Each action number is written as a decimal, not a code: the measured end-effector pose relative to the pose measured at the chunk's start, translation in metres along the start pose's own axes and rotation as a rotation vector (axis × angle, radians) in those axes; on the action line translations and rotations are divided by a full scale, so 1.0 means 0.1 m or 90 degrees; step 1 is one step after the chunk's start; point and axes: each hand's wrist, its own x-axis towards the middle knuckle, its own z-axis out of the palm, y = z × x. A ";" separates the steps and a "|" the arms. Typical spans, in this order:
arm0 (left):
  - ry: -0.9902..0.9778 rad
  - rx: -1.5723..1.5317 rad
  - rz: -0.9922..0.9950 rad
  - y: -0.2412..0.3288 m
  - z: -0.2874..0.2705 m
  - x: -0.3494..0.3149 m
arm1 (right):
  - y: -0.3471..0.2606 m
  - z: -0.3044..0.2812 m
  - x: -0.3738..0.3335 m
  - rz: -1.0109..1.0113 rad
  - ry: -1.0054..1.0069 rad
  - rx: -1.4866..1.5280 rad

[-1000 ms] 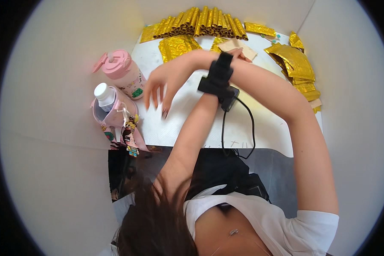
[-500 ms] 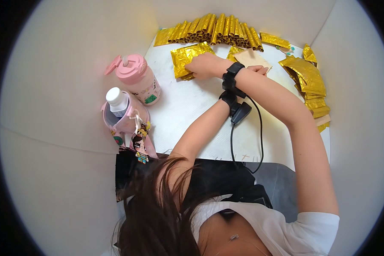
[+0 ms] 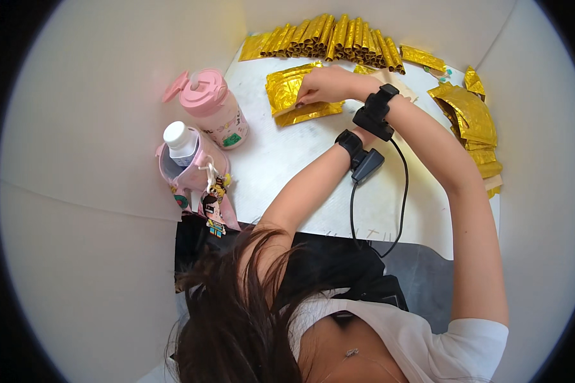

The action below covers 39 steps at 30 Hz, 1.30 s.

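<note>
Upper middle of the frame, the right hand [image 3: 329,86] looks pinched on the edge of the gold packets [image 3: 283,84], which are more spread out than half a second ago, so I'd guess they're being separated. Left hand [image 3: 365,135] is mostly hidden, can't tell its grip. Gold rolls [image 3: 343,33] up top, pink bottle [image 3: 212,107] upper left.

Sm. work booth, prob. workshop type; exact kind unclear. Pale partition walls [image 3: 96,127] close in L, rear & R; white worktop [image 3: 287,156] w/ rolled gold tubes [image 3: 342,39] heaped at back, flat gold packs [image 3: 283,86] in stacks, pink-lidded bottle [image 3: 218,118] at L.
</note>
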 end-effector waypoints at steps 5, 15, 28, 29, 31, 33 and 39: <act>-0.036 0.199 -0.002 0.11 -0.10 -0.06 | 0.17 -0.05 -0.29 -0.017 0.506 0.284; 0.137 -0.084 -0.267 1.17 -0.30 -0.05 | 0.77 0.56 -1.48 0.255 0.616 1.030; 0.166 0.035 -0.288 1.15 -0.36 -0.08 | 0.77 1.10 -1.62 0.260 0.495 0.908; 0.170 0.033 -0.293 1.18 -0.36 -0.09 | 0.76 1.10 -1.63 0.243 0.493 0.921; 0.170 0.012 -0.315 1.24 -0.38 -0.11 | 0.74 1.07 -1.65 0.231 0.486 0.934; 0.177 -0.007 -0.302 1.19 -0.44 -0.12 | 0.71 1.06 -1.66 0.235 0.490 0.928; 0.175 0.004 -0.263 1.09 -0.63 -0.16 | 0.74 1.07 -1.66 0.144 0.500 0.999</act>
